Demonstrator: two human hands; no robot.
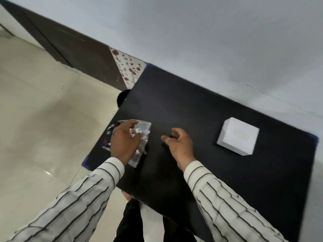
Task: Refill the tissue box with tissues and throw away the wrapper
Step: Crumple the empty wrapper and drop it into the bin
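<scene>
My left hand (125,143) sits on the clear plastic wrapper (139,137) at the counter's (174,105) nine o'clock edge, fingers curled down onto the crinkled film with the thumb above it, so I read it as closed on the wrapper, though the blur keeps me from being sure how firm the pinch is. The wrapper's long axis runs roughly from one o'clock down to seven o'clock, passing under my palm, with its far end poking out beyond my fingertips. My right hand (180,144) hovers just beside it toward three o'clock, fingers half curled and apart, holding nothing. The white tissue box (238,137) rests flat on the counter well apart at three o'clock, past my right hand, looking shut from here. So the left hand is the one on the wrapper. I judge the refill done and the wrapper next to go; I can't pick out a bin for certain.
</scene>
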